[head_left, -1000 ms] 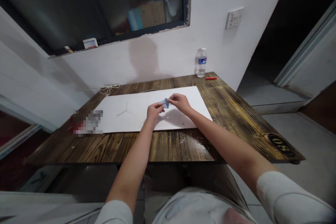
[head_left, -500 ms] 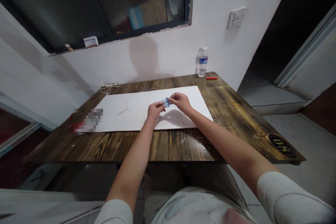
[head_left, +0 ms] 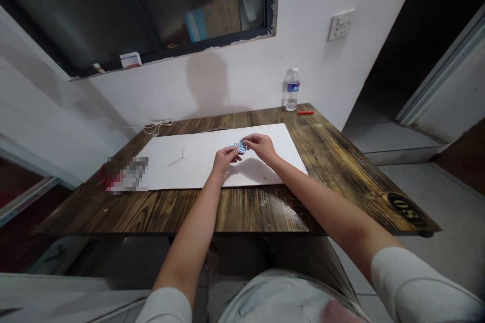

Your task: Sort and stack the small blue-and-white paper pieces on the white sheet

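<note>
A small flat piece [head_left: 241, 148], printed blue and white, is held up over a white board [head_left: 197, 171]; its exact kind is too small to make out. My left hand [head_left: 225, 159] pinches it from the left side, with fingers closed. From the upper right, my right hand [head_left: 261, 146] has thumb and fingertips closed on its top edge. Part of the piece is hidden behind the fingers. On the board, left of my hands, thin dark lines [head_left: 182, 157] form a forked shape.
The board lies on a dark wooden table [head_left: 341, 176]. A water bottle [head_left: 292, 90] and a red stick-like object [head_left: 305, 112] are at the back right. A white cable [head_left: 157, 125] lies back left. A pixelated item [head_left: 129, 175] sits at the board's left end.
The printed piece has turned slightly between my fingers, and my right fingertips have shifted a little left along its top. Both arms are nearly where they were.
</note>
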Available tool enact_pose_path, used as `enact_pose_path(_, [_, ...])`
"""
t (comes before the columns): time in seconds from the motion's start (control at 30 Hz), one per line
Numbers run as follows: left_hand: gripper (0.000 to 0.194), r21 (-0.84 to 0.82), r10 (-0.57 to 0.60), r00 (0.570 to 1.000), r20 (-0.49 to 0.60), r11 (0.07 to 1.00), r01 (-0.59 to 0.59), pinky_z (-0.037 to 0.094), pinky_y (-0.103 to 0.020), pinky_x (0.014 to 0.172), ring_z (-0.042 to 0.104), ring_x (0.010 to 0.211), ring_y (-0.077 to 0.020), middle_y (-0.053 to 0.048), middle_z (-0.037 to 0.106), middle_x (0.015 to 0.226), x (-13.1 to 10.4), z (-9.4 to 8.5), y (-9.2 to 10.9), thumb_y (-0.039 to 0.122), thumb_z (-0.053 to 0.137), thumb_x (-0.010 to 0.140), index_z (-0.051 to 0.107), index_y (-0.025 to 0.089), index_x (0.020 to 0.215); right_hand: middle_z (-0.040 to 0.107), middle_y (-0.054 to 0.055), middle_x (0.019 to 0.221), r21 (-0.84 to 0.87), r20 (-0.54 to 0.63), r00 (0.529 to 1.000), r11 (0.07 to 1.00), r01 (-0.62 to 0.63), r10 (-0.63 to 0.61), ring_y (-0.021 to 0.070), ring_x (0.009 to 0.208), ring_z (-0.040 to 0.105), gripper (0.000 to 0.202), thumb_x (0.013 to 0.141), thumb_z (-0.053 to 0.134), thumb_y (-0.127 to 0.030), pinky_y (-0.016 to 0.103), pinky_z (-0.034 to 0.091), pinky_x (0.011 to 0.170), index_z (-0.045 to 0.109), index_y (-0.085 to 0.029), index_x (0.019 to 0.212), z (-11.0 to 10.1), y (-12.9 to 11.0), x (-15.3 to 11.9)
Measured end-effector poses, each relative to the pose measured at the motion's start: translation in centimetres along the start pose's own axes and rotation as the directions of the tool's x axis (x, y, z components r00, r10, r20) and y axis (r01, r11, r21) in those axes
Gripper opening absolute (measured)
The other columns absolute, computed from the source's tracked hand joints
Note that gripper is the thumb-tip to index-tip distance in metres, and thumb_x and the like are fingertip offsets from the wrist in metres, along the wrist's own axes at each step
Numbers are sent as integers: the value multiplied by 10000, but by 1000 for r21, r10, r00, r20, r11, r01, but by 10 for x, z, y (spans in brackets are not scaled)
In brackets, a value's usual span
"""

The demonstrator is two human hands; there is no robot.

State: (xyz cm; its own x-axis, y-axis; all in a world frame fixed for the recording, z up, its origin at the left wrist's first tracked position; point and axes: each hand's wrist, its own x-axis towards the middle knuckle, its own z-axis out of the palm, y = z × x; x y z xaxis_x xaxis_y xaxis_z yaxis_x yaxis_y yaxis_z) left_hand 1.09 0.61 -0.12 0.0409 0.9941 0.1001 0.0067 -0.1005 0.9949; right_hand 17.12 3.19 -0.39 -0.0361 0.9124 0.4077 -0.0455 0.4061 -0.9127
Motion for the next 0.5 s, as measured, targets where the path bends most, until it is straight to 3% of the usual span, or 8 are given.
enact_pose_path(0.17, [460, -13, -32, 999, -20, 999, 32, 407, -237, 541, 625, 589, -143, -93, 716, 771, 1, 2, -1, 579, 705, 640, 710, 144, 792, 720, 56, 751, 6, 6, 1000, 1000, -9, 9, 166, 655, 644, 236, 683, 709, -373, 298, 540, 642, 724, -161, 788, 0, 1, 1])
enact_pose_path(0.5, [391, 59, 40, 999, -12, 997, -39, 443, -258, 587, 598, 571, -131, -66, 705, 726, 0, 1, -2, 470, 791, 568, 723, 152, 785, 712, 41, 727, -42, 39, 999, 999, 28, -26, 153, 608, 623, 257, 712, 686, -416, 286, 522, 612, 726, -179, 801, 0, 5, 1])
